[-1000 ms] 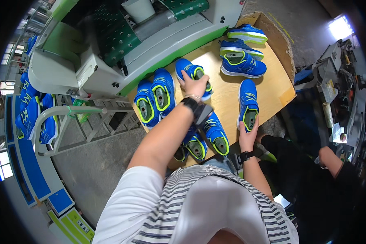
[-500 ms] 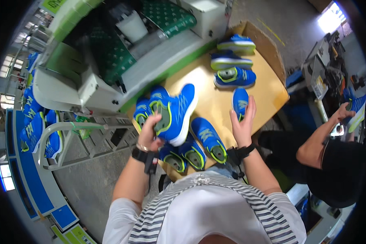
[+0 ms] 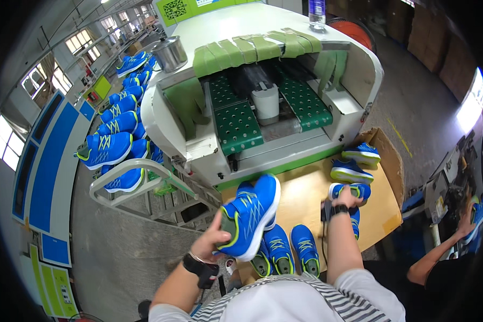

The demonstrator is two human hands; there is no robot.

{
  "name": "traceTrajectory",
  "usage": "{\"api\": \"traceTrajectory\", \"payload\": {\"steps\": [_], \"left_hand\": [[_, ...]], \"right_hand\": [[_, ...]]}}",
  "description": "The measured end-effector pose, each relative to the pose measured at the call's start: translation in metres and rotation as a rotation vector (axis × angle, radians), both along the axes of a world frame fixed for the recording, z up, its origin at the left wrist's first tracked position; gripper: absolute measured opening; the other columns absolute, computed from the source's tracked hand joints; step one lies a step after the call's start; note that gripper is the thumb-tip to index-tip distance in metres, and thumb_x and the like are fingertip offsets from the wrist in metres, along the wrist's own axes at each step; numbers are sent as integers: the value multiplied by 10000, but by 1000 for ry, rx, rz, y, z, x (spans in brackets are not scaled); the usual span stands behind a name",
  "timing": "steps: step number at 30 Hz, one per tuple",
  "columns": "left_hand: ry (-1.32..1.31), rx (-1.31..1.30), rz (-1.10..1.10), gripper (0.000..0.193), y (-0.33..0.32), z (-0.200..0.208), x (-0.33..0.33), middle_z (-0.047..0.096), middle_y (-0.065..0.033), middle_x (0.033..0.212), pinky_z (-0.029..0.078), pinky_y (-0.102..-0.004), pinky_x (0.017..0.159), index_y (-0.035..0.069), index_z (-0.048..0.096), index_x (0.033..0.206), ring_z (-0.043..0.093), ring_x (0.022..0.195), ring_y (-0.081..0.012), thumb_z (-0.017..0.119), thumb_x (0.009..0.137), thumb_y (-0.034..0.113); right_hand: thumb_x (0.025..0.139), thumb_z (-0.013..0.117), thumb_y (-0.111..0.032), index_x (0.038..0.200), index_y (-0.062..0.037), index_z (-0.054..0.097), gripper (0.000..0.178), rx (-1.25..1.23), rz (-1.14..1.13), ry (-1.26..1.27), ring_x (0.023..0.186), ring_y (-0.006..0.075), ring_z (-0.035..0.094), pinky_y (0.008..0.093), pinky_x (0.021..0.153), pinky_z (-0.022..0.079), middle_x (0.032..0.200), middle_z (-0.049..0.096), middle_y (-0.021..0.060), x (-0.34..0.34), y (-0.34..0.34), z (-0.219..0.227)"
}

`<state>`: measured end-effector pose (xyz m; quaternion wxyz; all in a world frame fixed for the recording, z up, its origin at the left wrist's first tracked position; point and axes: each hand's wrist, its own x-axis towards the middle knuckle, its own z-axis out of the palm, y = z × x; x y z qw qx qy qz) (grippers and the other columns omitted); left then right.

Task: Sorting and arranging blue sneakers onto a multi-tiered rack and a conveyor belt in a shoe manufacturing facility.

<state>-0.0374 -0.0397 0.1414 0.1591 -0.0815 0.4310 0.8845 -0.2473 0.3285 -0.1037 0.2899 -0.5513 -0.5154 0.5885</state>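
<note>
My left hand (image 3: 209,241) is closed round the heel and collar of a blue sneaker (image 3: 255,212) with a white sole and lime trim, lifted above the cardboard-covered table (image 3: 306,185), toe pointing up. Behind it another blue sneaker (image 3: 245,189) is partly hidden. My right hand (image 3: 348,197) reaches to the table's right side, its fingers closed on a second blue sneaker (image 3: 364,191) lying in a row there. Just beyond that hand lie two more sneakers (image 3: 351,172); part of one (image 3: 355,222) shows beside my wrist. Along the near edge stand three sneakers (image 3: 305,244).
Ahead is a white machine (image 3: 236,161) with a green perforated conveyor (image 3: 233,129). At left, a metal rack (image 3: 118,182) carries many blue sneakers (image 3: 115,126). A metal pot (image 3: 170,53) and a bottle (image 3: 316,13) stand on the machine. A co-worker's hand (image 3: 463,225) holds a sneaker at right.
My right hand has gone from open beside a near sneaker to gripping one in the right row. The left hand still holds its sneaker. The view has tilted up toward the machine.
</note>
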Motion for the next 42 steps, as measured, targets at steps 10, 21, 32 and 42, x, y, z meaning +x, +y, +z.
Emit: {"api": "traceTrajectory", "payload": {"steps": [10,21,32,42], "left_hand": [[628,-343,262,662,-14,184,-213,639,-86,1064,550,-326,792,32,431,1367,654,903,-159,715,783,162],[811,-998,664,696,-42,178,-441,686,-242,997,522,-384,852,-97,608,1093,682,923,-319,725,811,528],[1139,-1082,-64,345,10,67,-153,664,-133,1210,482,-351,933,-3,635,1220,622,1119,-229,638,935,191],[459,-1269,-220,213,-6,-83,14,698,-118,1108,491,-325,924,-4,678,1126,657,1038,-221,614,936,68]], "right_hand": [[784,666,-42,1480,-55,234,819,213,1145,770,1065,204,560,312,895,494,1244,513,135,10,-81,311],[929,591,-457,1297,-7,597,581,927,1031,848,1145,398,604,409,961,472,1184,661,252,-245,-215,416],[953,625,-74,1180,-23,636,233,562,1400,638,1030,145,614,266,865,499,1187,639,82,51,-64,223],[866,750,-288,1464,17,348,782,572,1018,-262,1357,364,413,418,1116,346,1419,445,262,261,63,45]]}}
